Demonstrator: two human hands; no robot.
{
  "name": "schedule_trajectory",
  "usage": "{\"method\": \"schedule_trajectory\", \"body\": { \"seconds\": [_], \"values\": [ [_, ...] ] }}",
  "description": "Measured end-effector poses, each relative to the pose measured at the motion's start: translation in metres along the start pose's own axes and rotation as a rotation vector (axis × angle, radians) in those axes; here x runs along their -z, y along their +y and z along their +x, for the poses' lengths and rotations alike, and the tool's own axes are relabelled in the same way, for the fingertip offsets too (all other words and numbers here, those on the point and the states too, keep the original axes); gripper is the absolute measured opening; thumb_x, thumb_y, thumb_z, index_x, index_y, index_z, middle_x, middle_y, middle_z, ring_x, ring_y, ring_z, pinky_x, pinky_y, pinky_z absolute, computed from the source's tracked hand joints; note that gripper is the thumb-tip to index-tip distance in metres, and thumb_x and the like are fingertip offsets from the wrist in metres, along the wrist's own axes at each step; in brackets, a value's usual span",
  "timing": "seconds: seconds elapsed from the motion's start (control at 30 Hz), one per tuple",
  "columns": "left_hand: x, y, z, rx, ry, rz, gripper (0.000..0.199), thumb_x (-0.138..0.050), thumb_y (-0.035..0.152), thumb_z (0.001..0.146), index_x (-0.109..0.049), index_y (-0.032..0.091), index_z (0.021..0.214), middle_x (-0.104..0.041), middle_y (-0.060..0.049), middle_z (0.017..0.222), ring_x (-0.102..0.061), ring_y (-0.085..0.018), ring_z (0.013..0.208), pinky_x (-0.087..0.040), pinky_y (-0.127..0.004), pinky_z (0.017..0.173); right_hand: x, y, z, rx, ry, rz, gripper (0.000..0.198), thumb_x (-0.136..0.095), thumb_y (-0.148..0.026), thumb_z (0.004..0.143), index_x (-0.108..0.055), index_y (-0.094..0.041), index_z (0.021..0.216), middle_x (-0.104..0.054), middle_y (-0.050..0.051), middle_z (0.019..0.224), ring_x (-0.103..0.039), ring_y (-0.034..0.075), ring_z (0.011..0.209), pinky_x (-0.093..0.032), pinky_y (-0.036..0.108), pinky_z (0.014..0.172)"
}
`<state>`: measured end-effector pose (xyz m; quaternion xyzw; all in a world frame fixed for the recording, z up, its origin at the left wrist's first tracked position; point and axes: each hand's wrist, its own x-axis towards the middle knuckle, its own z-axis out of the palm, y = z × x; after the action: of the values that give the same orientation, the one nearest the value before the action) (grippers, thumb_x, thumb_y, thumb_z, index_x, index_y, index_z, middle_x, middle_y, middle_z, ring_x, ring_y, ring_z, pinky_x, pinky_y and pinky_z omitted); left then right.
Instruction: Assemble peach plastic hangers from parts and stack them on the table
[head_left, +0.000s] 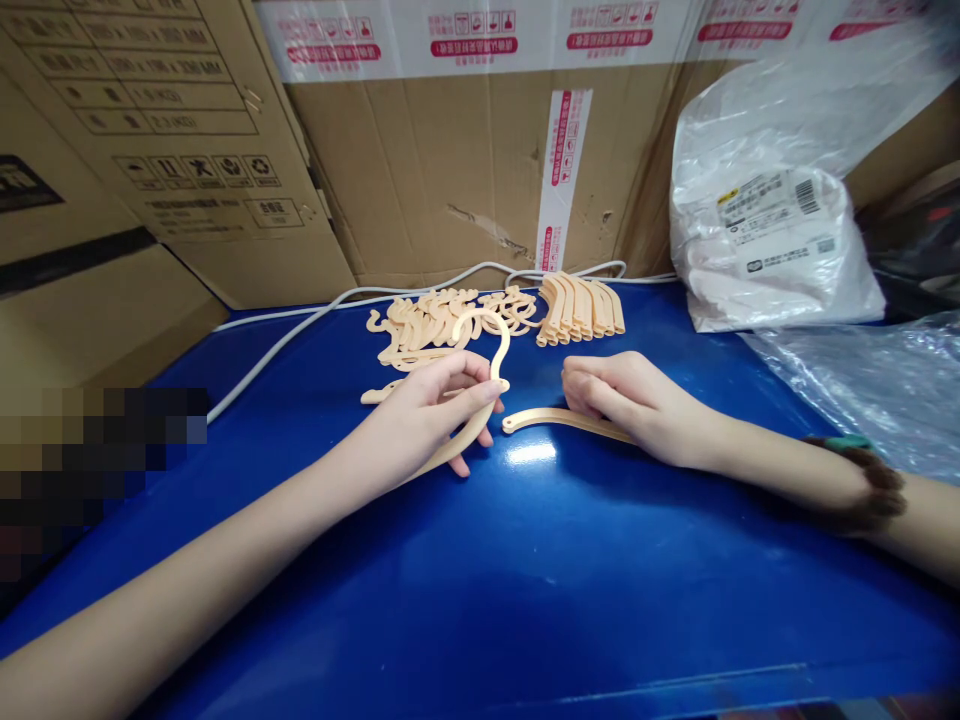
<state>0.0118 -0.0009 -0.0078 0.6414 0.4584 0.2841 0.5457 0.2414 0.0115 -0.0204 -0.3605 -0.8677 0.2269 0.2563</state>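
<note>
My left hand (pixel 442 405) is closed around a beige plastic hanger hook (pixel 501 345), pinching its lower end between thumb and fingers. A curved hanger arm (pixel 469 432) meets the hook there and runs down behind my palm. To the right, my right hand (pixel 619 400) is closed on a second curved hanger arm (pixel 547 415). Its rounded, holed end points left toward the hook, apart from it; the other end is hidden by the hand. Beyond my hands lie a heap of loose hooks (pixel 427 320) and a row of stacked hanger arms (pixel 581 308).
A blue table (pixel 480 580) carries everything. Large cardboard boxes (pixel 450 150) stand along the back and left. A white cable (pixel 277 350) runs behind the parts. A white plastic bag (pixel 780 260) sits at back right, beside clear plastic wrap (pixel 877 390).
</note>
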Motion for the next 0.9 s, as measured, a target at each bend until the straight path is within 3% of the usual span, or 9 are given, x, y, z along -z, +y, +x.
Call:
{"method": "schedule_trajectory", "body": {
  "seconds": [0.1, 0.2, 0.3, 0.4, 0.57, 0.73, 0.9],
  "values": [
    [0.002, 0.0, 0.0, 0.01, 0.023, -0.051, 0.028, -0.066, 0.044, 0.083, -0.056, 0.018, 0.091, -0.06, 0.001, 0.081, -0.059, -0.011, 0.065, -0.056, -0.02, 0.046, 0.0, -0.004, -0.001, 0.096, -0.005, -0.175, 0.031, -0.034, -0.027, 0.096, -0.039, -0.021, 0.067, -0.044, -0.003, 0.059, -0.04, 0.011, 0.053, -0.03, 0.027, 0.055],
    [0.003, 0.001, 0.0, 0.044, 0.071, -0.12, 0.032, -0.074, 0.042, 0.076, -0.06, 0.017, 0.091, -0.06, 0.002, 0.077, -0.057, -0.009, 0.061, -0.057, -0.02, 0.049, -0.001, -0.005, -0.003, 0.197, 0.053, -0.342, 0.027, -0.037, -0.026, 0.097, -0.05, -0.019, 0.074, -0.054, 0.001, 0.068, -0.048, 0.013, 0.062, -0.035, 0.027, 0.06],
    [0.004, 0.002, 0.001, 0.066, 0.106, -0.167, 0.035, -0.078, 0.04, 0.071, -0.063, 0.016, 0.09, -0.06, 0.001, 0.078, -0.055, -0.008, 0.061, -0.058, -0.021, 0.05, -0.003, -0.004, -0.004, 0.224, 0.068, -0.45, 0.025, -0.045, -0.034, 0.097, -0.062, -0.017, 0.094, -0.063, 0.006, 0.086, -0.057, 0.017, 0.076, -0.04, 0.029, 0.067],
    [0.004, 0.001, 0.002, 0.05, 0.121, -0.166, 0.035, -0.08, 0.039, 0.069, -0.063, 0.015, 0.088, -0.059, 0.001, 0.081, -0.055, -0.008, 0.064, -0.06, -0.023, 0.052, -0.006, -0.002, -0.004, 0.222, 0.045, -0.538, 0.035, -0.047, -0.043, 0.097, -0.065, -0.017, 0.11, -0.065, 0.009, 0.098, -0.059, 0.02, 0.085, -0.043, 0.032, 0.072],
    [0.004, -0.001, 0.003, 0.019, 0.126, -0.064, 0.032, -0.075, 0.039, 0.073, -0.063, 0.015, 0.09, -0.061, -0.003, 0.09, -0.06, -0.015, 0.077, -0.059, -0.023, 0.05, -0.01, 0.0, -0.001, 0.216, 0.003, -0.648, 0.032, -0.036, -0.03, 0.102, -0.065, -0.015, 0.101, -0.064, 0.009, 0.096, -0.057, 0.02, 0.082, -0.04, 0.033, 0.073],
    [0.002, 0.001, 0.003, -0.018, 0.118, -0.035, 0.031, -0.074, 0.039, 0.074, -0.061, 0.016, 0.09, -0.061, -0.002, 0.081, -0.061, -0.013, 0.068, -0.058, -0.024, 0.049, -0.011, 0.0, -0.001, 0.22, 0.033, -0.638, 0.027, -0.032, -0.017, 0.099, -0.059, -0.014, 0.102, -0.063, 0.01, 0.089, -0.055, 0.02, 0.078, -0.038, 0.031, 0.069],
    [0.0, 0.004, 0.0, -0.026, 0.073, -0.048, 0.028, -0.07, 0.038, 0.078, -0.06, 0.016, 0.09, -0.06, 0.001, 0.072, -0.06, -0.011, 0.059, -0.057, -0.022, 0.046, -0.009, -0.004, -0.006, 0.104, 0.021, -0.433, 0.025, -0.031, -0.018, 0.097, -0.054, -0.016, 0.107, -0.067, 0.006, 0.087, -0.059, 0.016, 0.068, -0.036, 0.026, 0.058]
  ]
}}
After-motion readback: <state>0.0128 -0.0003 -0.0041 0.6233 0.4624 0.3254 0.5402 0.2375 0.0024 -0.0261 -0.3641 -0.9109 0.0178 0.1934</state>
